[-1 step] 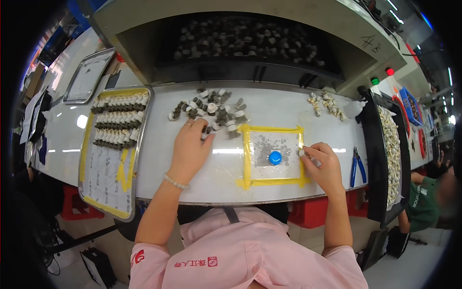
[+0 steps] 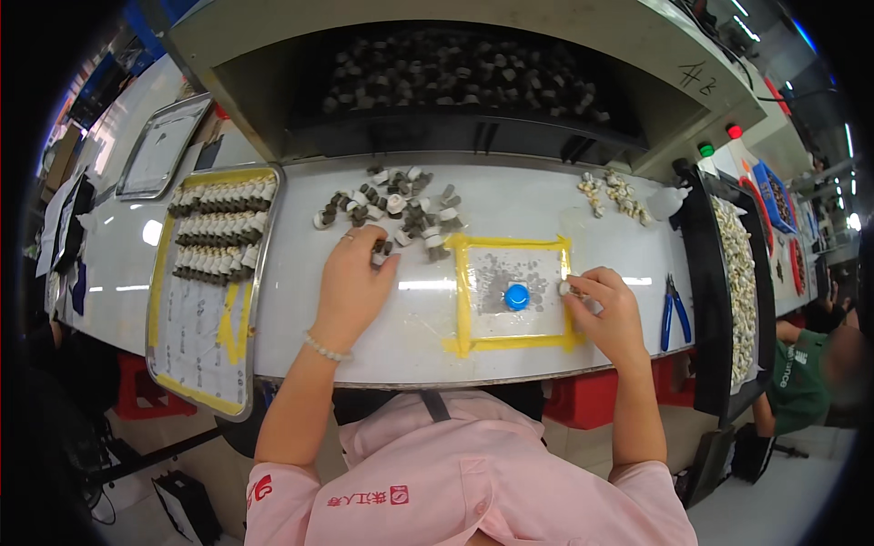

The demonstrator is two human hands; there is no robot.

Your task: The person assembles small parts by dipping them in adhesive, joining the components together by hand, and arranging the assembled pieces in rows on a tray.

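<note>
My left hand (image 2: 355, 282) is at the near edge of a loose pile of small dark-grey and white cylindrical parts (image 2: 396, 204). Its thumb and fingers close around one dark-grey part (image 2: 380, 252). Beside the right border of a yellow-taped square pad (image 2: 462, 305), my right hand (image 2: 610, 314) pinches a small whitish piece (image 2: 565, 288). A round blue cap (image 2: 517, 297) sits on the pad, among grey smudges. Further back on the right lie small white and gold pieces (image 2: 619, 196).
A metal tray (image 2: 202, 364) on the left bears three rows of the parts. Blue-handled pliers (image 2: 675, 314) lie right of my right hand, before a black tray (image 2: 715, 364) of gold-white pieces. A white squeeze bottle (image 2: 667, 202) stands behind. A shelf bin (image 2: 455, 132) of parts overhangs the back.
My left hand has drawn back slightly toward me, with a dark-grey part now showing between its fingers. My right hand stays nearly in place beside the pad. The view has shifted a little.
</note>
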